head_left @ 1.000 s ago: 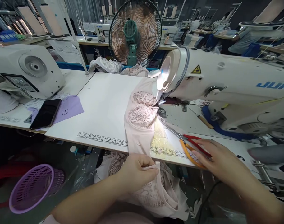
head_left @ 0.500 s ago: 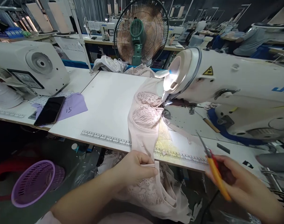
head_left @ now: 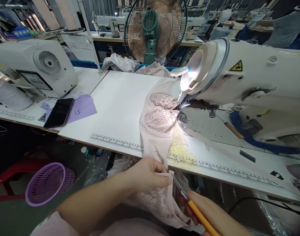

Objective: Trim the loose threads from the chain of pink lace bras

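Note:
A pale pink lace bra [head_left: 160, 119] lies on the white sewing table [head_left: 120, 108], its inner side by the needle area of the lit sewing machine [head_left: 250, 72]. Its band runs down over the front edge to my left hand [head_left: 148, 175], which pinches the fabric there. More pink lace fabric [head_left: 157, 203] hangs below that hand. My right hand [head_left: 201, 209] is closed around scissors with orange handles [head_left: 201, 218]. Their blades point up and left, touching or very near the strap beside my left fingertips; the tips are partly hidden.
A black phone [head_left: 58, 113] rests on purple paper [head_left: 82, 108] at the left, near another sewing machine [head_left: 36, 68]. Behind the table stands a large fan [head_left: 150, 29]. A purple basket [head_left: 49, 185] is on the floor. A wood-handled tool [head_left: 233, 130] lies at the right.
My right hand has brought the scissors left and down, from over the table's right part to the strap by my left hand. My left hand still pinches the fabric. The view has shifted slightly.

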Motion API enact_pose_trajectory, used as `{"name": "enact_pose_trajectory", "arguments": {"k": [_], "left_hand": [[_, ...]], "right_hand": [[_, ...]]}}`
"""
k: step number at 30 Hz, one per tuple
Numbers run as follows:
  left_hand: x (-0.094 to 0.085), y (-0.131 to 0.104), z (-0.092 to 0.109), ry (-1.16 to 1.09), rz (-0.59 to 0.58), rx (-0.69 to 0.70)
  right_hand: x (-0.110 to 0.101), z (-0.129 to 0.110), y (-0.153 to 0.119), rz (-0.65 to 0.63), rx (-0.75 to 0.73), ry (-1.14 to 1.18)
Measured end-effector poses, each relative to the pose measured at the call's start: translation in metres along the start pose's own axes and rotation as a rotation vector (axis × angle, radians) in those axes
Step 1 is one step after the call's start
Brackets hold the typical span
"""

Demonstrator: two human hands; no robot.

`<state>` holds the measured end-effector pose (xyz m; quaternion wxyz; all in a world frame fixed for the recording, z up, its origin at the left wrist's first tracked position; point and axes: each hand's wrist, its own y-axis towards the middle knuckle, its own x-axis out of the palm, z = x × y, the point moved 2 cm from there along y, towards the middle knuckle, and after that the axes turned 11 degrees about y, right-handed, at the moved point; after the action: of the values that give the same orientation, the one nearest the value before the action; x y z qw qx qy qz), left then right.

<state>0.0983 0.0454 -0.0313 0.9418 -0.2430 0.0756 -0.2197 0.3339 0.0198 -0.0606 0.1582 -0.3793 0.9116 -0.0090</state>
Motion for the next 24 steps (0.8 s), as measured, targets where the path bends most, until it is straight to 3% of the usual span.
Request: {"name": "enact_pose_trajectory", "arguments": {"k": [6, 24], "left_hand": [[-0.004, 0.004, 0.002, -0.024, -0.019, -0.047], [-0.008, 0.006, 0.006, -0.074, -0.078, -0.114]], "right_hand": [[0.001, -0.014, 0.012, -0.036, -0.014, -0.126], [0.012, -0.031, 0.024, -0.075, 0.032, -0.033]]}}
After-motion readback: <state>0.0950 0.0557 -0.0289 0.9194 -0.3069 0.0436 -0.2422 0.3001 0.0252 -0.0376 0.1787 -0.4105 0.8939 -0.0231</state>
